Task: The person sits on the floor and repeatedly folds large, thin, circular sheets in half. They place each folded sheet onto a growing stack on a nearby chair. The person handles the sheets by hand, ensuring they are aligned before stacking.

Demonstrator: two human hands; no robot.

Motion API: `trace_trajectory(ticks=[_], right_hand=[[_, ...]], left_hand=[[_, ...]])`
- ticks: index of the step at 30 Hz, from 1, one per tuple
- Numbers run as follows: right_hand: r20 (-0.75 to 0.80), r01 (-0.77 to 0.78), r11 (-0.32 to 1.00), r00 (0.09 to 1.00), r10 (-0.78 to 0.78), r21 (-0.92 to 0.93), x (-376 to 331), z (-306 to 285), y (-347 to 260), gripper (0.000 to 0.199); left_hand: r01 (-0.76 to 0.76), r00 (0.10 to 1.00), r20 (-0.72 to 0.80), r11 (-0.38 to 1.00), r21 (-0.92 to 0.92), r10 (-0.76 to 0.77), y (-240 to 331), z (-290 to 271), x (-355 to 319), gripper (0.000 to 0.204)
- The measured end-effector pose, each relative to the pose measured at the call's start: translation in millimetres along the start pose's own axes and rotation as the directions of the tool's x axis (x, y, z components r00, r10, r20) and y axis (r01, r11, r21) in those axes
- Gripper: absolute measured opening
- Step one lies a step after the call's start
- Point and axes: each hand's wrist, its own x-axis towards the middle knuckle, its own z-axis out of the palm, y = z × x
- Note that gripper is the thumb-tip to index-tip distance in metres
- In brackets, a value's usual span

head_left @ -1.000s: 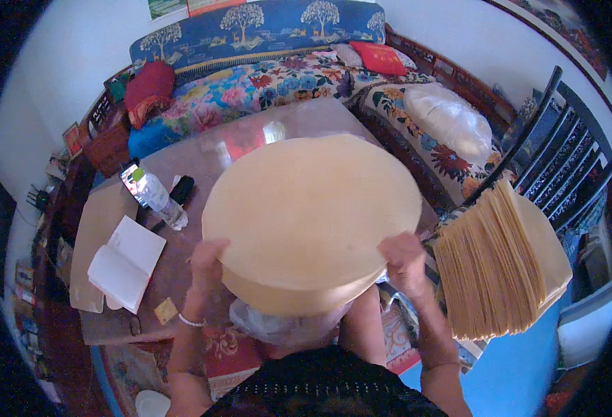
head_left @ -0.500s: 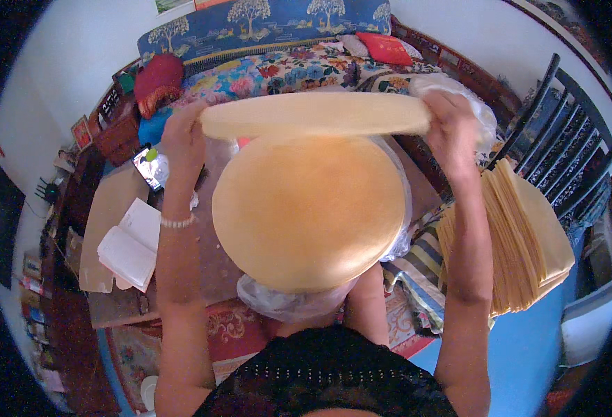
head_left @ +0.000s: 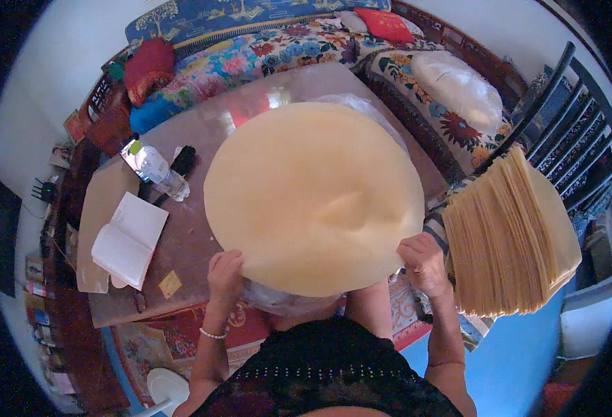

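A big, thin, round tan pancake [head_left: 299, 174] lies spread out in front of me, with a raised wrinkle right of its middle. My left hand [head_left: 225, 274] has its fingers closed on the near left edge. At the near right edge, my right hand [head_left: 424, 264] pinches the same pancake. Whether more pancakes lie beneath is hidden. Clear plastic sheeting [head_left: 361, 104] shows beyond the far edge and again below the near one. To my right, a thick stack of folded pancakes [head_left: 504, 240] rests on a striped cloth.
The brown table [head_left: 198, 229] carries an open notebook [head_left: 129, 240], a clear bottle [head_left: 156, 167] and a small yellowish piece [head_left: 170, 284] on its left side. A dark slatted chair [head_left: 574, 132] stands right. Behind are a floral-covered sofa [head_left: 278, 59] and a filled plastic bag [head_left: 459, 90].
Both hands have come down toward me from the far side, bringing the raised pancake edge with them. The pancake now lies flat and broad, and the far tabletop shows.
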Motion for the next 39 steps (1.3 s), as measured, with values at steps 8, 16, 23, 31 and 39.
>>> trace_trajectory(ticks=[8, 16, 23, 31, 39], right_hand=[[0.101, -0.08, 0.916, 0.994, 0.044, 0.392, 29, -45, -12, 0.028], [0.108, -0.239, 0.932, 0.97, 0.218, 0.271, 120, -10, 58, 0.005], [0.313, -0.394, 0.919, 0.873, 0.374, 0.001, 159, 114, 185, 0.019], [0.209, -0.412, 0.888, 0.868, 0.451, -0.204, 163, 135, 172, 0.018], [-0.313, -0.374, 0.881, 0.907, 0.281, -0.292, 128, 96, 92, 0.019]], left_hand=[[-0.03, 0.982, -0.188, 0.988, -0.151, 0.001, -1, -43, 27, 0.009], [0.274, 0.961, -0.016, 0.959, -0.066, -0.276, -45, -36, 122, 0.006], [0.19, 0.877, 0.422, 0.972, 0.136, -0.23, -123, 84, 207, 0.018], [0.161, 0.92, 0.315, 0.957, 0.24, -0.234, -128, 110, 200, 0.022], [0.187, 0.982, -0.011, 0.96, 0.207, -0.189, -62, 79, 175, 0.052]])
